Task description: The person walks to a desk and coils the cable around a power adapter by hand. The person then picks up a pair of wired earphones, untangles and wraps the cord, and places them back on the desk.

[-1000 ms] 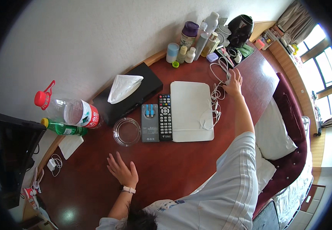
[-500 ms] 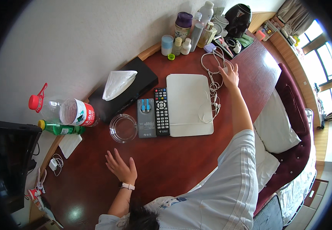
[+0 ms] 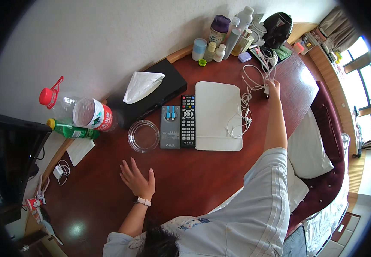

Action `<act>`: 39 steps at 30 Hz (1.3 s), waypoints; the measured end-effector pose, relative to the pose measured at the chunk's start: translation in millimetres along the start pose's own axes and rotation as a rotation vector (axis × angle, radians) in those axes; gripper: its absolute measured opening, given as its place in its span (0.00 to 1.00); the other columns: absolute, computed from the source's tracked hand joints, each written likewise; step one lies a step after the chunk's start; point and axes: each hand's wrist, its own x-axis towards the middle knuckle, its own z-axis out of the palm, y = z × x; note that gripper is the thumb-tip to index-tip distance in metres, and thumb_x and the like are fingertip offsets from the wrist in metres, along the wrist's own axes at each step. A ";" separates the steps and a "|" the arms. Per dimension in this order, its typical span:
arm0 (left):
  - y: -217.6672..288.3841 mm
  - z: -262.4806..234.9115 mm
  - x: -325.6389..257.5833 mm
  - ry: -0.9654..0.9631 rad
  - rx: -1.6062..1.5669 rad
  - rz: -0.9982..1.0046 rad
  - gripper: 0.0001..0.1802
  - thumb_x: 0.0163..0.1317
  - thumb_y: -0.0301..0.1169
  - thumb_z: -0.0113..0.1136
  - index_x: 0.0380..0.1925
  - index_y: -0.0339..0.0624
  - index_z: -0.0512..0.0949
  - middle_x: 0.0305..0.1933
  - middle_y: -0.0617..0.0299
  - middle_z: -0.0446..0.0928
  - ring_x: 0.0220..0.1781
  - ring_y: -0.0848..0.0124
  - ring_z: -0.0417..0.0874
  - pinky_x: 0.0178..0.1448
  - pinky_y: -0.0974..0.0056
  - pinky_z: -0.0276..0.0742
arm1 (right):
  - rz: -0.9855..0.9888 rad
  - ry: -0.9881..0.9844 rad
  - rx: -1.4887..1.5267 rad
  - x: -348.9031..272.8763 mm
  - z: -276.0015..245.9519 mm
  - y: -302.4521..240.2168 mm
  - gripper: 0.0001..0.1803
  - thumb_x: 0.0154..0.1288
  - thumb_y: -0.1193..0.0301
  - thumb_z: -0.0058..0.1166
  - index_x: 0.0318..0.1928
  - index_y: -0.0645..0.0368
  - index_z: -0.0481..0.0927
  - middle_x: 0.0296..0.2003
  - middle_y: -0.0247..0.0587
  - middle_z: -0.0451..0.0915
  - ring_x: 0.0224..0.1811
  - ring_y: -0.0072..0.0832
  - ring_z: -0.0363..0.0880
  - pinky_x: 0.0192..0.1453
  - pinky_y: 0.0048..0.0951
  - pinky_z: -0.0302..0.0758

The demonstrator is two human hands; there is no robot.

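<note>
Items I log from my end of the feed:

Right hand (image 3: 274, 89): arm extended over the far right of the desk (image 3: 189, 182); fingers drawn narrow, pinching a white plug (image 3: 266, 90) at the fingertips.

Plug: above the right part of the desk, right of the board; I cannot tell whether it touches the wood.

Cable (image 3: 245, 103), white: loops and tangles just left of the right hand, partly over the board's right edge.

Left hand (image 3: 138, 182): fingers spread wide, holding nothing, below the dish; I cannot tell whether the palm touches the desk. Watch (image 3: 142, 201) with a pale band on the wrist.

Board (image 3: 217, 120), white: flat, mid-desk.

Remote (image 3: 188, 122), black: against or just beside the board's left edge.

Power bank (image 3: 170, 132), grey, two blue connectors on its face: just left of the remote.

Dish (image 3: 130, 137), clear, round: left of the power bank.

Tissue box (image 3: 170, 79), black, one white tissue (image 3: 142, 88) protruding: behind these, near the wall.

Large bottle (image 3: 93, 113), red-capped, and green bottle (image 3: 72, 131): side by side, left of the tissue box.
</note>
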 end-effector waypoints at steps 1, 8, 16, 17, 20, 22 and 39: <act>-1.2 -0.5 0.5 0.010 0.007 0.001 0.40 0.55 0.47 0.53 0.65 0.43 0.53 0.69 0.46 0.47 0.71 0.47 0.45 0.69 0.40 0.40 | -0.031 -0.029 0.098 -4.8 -4.7 4.3 0.25 0.50 0.67 0.61 0.48 0.60 0.68 0.33 0.37 0.74 0.36 0.24 0.75 0.36 0.26 0.71; 2.6 -3.4 2.0 0.037 -0.033 0.023 0.41 0.54 0.49 0.54 0.65 0.43 0.54 0.69 0.45 0.47 0.71 0.46 0.46 0.68 0.39 0.41 | 0.033 -0.231 0.979 -89.1 -78.0 32.0 0.18 0.60 0.63 0.53 0.47 0.58 0.70 0.42 0.46 0.75 0.39 0.32 0.75 0.42 0.29 0.74; -11.3 -7.6 -10.2 0.061 -0.024 0.033 0.44 0.53 0.54 0.52 0.64 0.39 0.55 0.68 0.40 0.48 0.70 0.43 0.47 0.68 0.39 0.44 | 0.108 -0.359 1.237 -245.8 -125.0 15.5 0.18 0.60 0.59 0.48 0.46 0.56 0.71 0.52 0.52 0.70 0.41 0.37 0.73 0.46 0.39 0.72; -13.9 -4.7 -11.6 0.077 -0.039 0.039 0.45 0.52 0.56 0.52 0.63 0.40 0.55 0.68 0.39 0.48 0.70 0.43 0.47 0.68 0.38 0.43 | 0.076 -0.350 1.274 -273.9 -133.3 1.5 0.18 0.60 0.59 0.48 0.46 0.55 0.71 0.54 0.54 0.68 0.41 0.37 0.73 0.46 0.39 0.72; -14.1 -6.3 -13.5 0.091 -0.092 0.048 0.44 0.51 0.58 0.52 0.63 0.42 0.57 0.69 0.42 0.48 0.70 0.44 0.47 0.68 0.39 0.41 | -0.079 -0.298 1.230 -356.1 -163.0 -55.8 0.18 0.60 0.58 0.47 0.47 0.55 0.71 0.56 0.56 0.64 0.42 0.37 0.73 0.47 0.39 0.72; -18.8 -1.9 -15.7 0.129 -0.116 0.080 0.44 0.51 0.56 0.55 0.63 0.43 0.57 0.68 0.42 0.50 0.69 0.44 0.49 0.68 0.38 0.41 | -0.318 -0.314 1.193 -401.8 -184.0 -81.9 0.20 0.60 0.59 0.48 0.50 0.55 0.70 0.60 0.58 0.59 0.47 0.39 0.72 0.50 0.37 0.71; -42.8 -202.3 -118.6 -0.799 -2.082 0.339 0.29 0.60 0.37 0.57 0.58 0.38 0.61 0.56 0.51 0.69 0.44 0.67 0.78 0.52 0.63 0.75 | -0.539 -0.730 -0.101 -660.0 -52.2 -170.7 0.31 0.40 0.70 0.69 0.46 0.61 0.69 0.51 0.46 0.65 0.52 0.37 0.67 0.50 0.31 0.68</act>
